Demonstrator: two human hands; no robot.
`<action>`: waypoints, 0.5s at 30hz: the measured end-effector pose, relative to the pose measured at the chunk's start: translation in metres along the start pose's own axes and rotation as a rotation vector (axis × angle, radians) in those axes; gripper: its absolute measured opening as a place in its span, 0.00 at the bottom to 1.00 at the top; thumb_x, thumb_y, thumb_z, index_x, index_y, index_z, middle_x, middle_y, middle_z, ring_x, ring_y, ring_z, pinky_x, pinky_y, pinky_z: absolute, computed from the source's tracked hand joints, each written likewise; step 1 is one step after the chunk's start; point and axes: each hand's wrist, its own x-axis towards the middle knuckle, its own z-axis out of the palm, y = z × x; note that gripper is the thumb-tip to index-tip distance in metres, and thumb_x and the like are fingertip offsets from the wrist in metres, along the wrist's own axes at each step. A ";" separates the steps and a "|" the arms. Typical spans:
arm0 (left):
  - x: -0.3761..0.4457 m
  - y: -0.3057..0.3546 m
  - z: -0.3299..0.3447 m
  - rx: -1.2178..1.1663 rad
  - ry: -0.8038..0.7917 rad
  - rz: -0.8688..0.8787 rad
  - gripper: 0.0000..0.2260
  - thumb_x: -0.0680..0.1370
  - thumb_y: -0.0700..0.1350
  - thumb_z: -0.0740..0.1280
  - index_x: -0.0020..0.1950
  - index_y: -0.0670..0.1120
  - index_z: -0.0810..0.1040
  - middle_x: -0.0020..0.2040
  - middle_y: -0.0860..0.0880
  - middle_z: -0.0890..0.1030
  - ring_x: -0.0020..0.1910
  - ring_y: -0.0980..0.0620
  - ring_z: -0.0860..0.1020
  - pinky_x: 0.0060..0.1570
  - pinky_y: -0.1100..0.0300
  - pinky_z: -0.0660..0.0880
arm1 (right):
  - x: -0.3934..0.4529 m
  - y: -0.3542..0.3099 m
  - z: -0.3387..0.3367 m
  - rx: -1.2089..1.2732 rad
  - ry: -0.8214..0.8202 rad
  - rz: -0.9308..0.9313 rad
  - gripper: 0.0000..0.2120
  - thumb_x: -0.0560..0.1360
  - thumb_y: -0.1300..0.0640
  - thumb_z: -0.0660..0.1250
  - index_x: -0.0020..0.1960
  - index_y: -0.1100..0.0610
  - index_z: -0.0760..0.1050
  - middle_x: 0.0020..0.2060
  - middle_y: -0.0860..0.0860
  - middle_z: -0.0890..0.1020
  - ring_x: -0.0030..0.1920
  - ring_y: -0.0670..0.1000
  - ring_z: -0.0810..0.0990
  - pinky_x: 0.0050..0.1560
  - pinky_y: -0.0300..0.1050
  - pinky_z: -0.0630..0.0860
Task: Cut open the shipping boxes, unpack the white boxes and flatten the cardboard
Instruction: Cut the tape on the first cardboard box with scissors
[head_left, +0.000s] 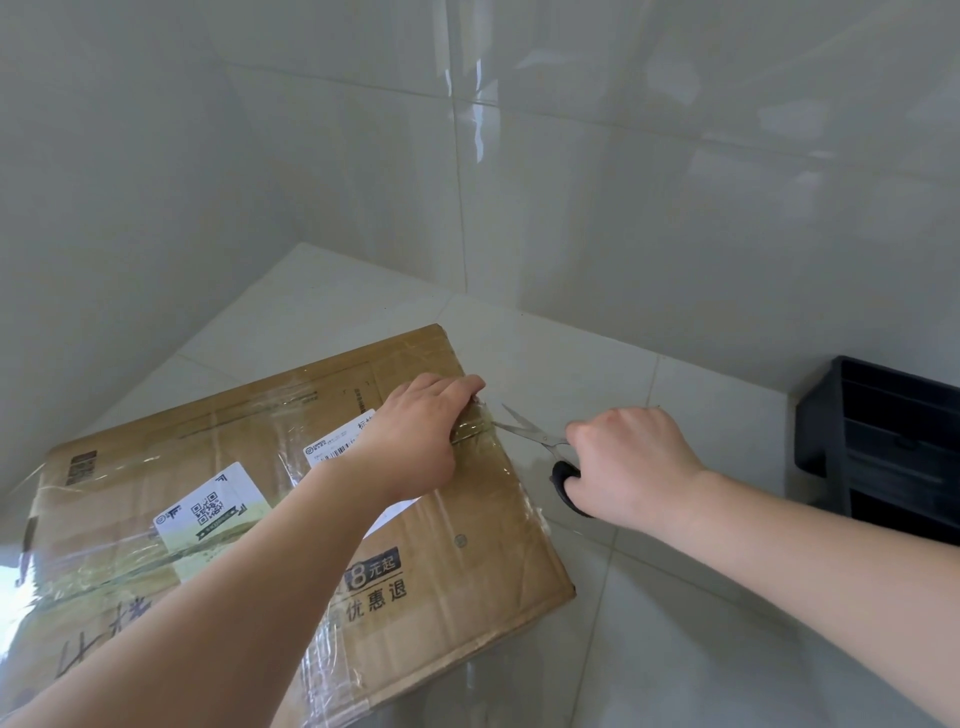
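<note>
Left hand (415, 436) pressing down on the taped shipping box (291, 519) at its seam, steadying it; right hand (631, 462) gripping scissors (540, 447), blades parted at the box edge beside the left fingers, likely starting the tape cut. Black rack (883, 447) well right of the right hand, tiled wall (675, 182) beyond; nothing blocking.

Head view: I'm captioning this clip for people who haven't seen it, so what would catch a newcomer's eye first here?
First, the big taped cardboard box lying on the pale tiled floor, filling the lower left. At its right edge, the left hand presses on the tape seam, while the right hand grips black-handled scissors with open blades pointed at that seam. A black rack stands at the far right.
</note>
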 end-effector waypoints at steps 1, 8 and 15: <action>0.000 0.000 0.000 -0.003 0.005 0.000 0.35 0.70 0.34 0.58 0.76 0.52 0.57 0.73 0.53 0.66 0.72 0.53 0.58 0.71 0.56 0.54 | 0.002 0.000 0.000 -0.001 -0.007 -0.004 0.11 0.70 0.47 0.61 0.39 0.54 0.75 0.33 0.51 0.78 0.33 0.57 0.69 0.31 0.43 0.59; 0.001 0.002 0.000 -0.028 0.026 -0.007 0.35 0.70 0.34 0.58 0.76 0.52 0.57 0.72 0.52 0.66 0.72 0.53 0.58 0.70 0.58 0.54 | 0.021 -0.011 0.001 0.000 -0.025 -0.052 0.09 0.71 0.51 0.61 0.40 0.54 0.76 0.27 0.50 0.70 0.32 0.57 0.69 0.28 0.42 0.55; -0.003 0.001 0.000 -0.113 0.077 -0.021 0.37 0.69 0.31 0.57 0.75 0.52 0.57 0.77 0.58 0.50 0.73 0.51 0.60 0.65 0.58 0.63 | 0.032 -0.011 0.007 0.049 -0.116 -0.066 0.08 0.68 0.61 0.63 0.31 0.55 0.68 0.25 0.51 0.66 0.26 0.54 0.65 0.25 0.41 0.54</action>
